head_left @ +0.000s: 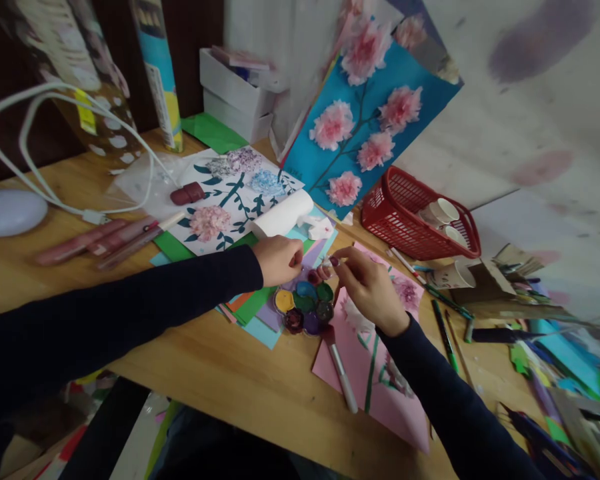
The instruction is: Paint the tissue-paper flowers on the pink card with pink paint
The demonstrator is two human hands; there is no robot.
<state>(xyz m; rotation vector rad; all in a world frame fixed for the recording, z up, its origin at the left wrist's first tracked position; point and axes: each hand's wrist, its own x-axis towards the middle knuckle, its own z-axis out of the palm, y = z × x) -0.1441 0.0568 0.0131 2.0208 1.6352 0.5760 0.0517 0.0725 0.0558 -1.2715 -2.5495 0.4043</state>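
Observation:
My left hand [279,261] is curled closed beside a white tissue roll [286,212]; whatever its fingers may hold is hidden. With thumb and fingers pinched, my right hand [369,288] is above the right rim of the paint palette [305,297]. A small whitish scrap shows at those fingertips, too blurred to name. The palette's round wells hold yellow, blue, green, purple and dark red paint. Below it, a soft-bristled brush [341,373] rests partly on a pink sheet [390,413] with paper flowers and green stems. A crumpled tissue [320,228] lies just beyond my hands.
A blue panel with pink tissue flowers [347,127] leans at the back. The red basket [415,217] holds paper cups. A white flower picture [230,193], pink tubes [93,240] and a white cable [25,133] lie left. Pens [445,333] and a glue gun [540,433] are right.

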